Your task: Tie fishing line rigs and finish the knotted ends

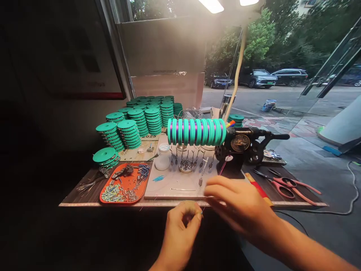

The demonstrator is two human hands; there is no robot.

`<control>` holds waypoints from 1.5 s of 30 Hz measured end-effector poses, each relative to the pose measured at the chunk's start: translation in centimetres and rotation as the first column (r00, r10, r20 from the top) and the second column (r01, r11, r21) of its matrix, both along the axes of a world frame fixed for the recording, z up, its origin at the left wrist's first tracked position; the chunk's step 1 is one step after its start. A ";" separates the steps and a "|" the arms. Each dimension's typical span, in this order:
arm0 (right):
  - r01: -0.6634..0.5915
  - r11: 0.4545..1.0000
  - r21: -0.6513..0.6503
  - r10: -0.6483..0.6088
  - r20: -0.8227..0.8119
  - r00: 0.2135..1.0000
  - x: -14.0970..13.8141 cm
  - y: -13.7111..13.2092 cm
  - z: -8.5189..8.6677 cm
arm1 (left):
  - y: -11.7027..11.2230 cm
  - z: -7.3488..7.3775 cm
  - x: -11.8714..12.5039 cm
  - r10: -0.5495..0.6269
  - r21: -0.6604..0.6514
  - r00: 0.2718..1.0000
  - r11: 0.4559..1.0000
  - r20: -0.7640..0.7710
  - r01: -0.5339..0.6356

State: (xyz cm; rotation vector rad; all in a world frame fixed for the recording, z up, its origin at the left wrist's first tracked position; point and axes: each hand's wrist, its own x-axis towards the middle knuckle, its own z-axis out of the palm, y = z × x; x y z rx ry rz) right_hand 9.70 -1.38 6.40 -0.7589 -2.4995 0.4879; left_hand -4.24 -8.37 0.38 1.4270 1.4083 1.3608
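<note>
My left hand (180, 231) is below the table's front edge, its fingers pinched on a tiny piece with a blue tip that I cannot make out. My right hand (239, 205) hovers just right of it over the table edge, fingers curled and blurred, near a thin pink line (222, 168) running up to a black hand-crank winder (242, 145). The winder carries a row of teal spools (196, 131) wound with purple and pink line. Several small weights hang below the spools over a white mat (175, 184).
An orange tray (125, 184) of small beads and tubes sits front left. Stacks of teal spools (141, 120) fill the back left. Red-handled scissors (287, 186) lie at the right. A small jar (163, 158) and a dish of small parts (186, 165) stand mid-table. A lamp stem (237, 75) rises behind.
</note>
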 end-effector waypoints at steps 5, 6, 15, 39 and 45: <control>-0.089 0.556 -0.826 -0.331 -0.319 0.888 1.3 -3.2 -6.5 | 0.1 0.2 0.6 -0.013 -0.267 0.881 0.951 0.473 0.157; -0.198 0.429 -0.881 -0.393 -0.380 0.837 0.8 -3.7 -7.8 | 0.1 0.3 0.7 -0.006 -0.273 0.872 0.949 0.490 0.160; -0.187 0.303 -0.934 -0.529 -0.329 0.783 0.6 -4.7 -9.3 | 0.3 0.7 1.4 0.034 -0.342 0.905 0.931 0.425 0.126; -0.337 0.921 0.194 0.319 0.119 0.940 0.1 2.1 -1.8 | 0.8 1.9 0.6 -0.129 -0.165 0.989 0.976 0.067 0.139; -0.342 0.907 0.246 0.309 0.160 0.937 -1.2 3.1 -2.0 | 1.0 2.2 -0.4 -0.078 -0.226 0.989 0.968 0.126 0.105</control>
